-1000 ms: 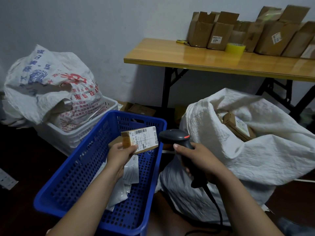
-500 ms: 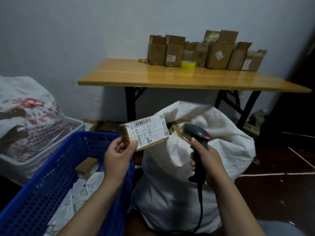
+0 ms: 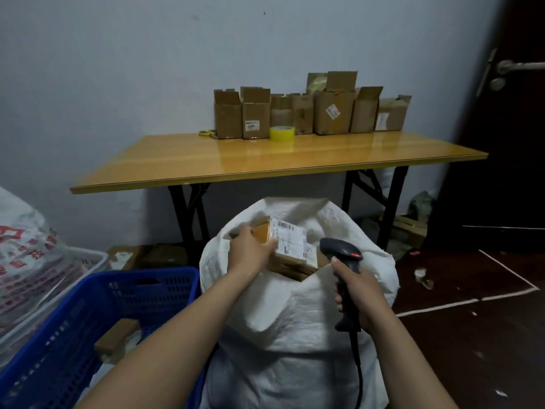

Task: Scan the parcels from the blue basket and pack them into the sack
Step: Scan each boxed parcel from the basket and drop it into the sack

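grips parcel (image 3: 287, 240) in left hand (image 3: 250, 250), fingers curled round its left edge, label up, just above open mouth of sack (image 3: 295, 320) at 6 o'clock; clutches scanner (image 3: 342, 255) in right hand (image 3: 362, 293), fist round the handle, head at 3 o'clock of parcel, near but apart; boxes (image 3: 295, 265) inside the mouth under parcel; basket (image 3: 147, 278) at 8 o'clock, rim just beside sack, one box (image 3: 116, 339) inside; table (image 3: 265, 175) edge at 12 o'clock beyond sack; dark floor (image 3: 472, 335) at 4 o'clock
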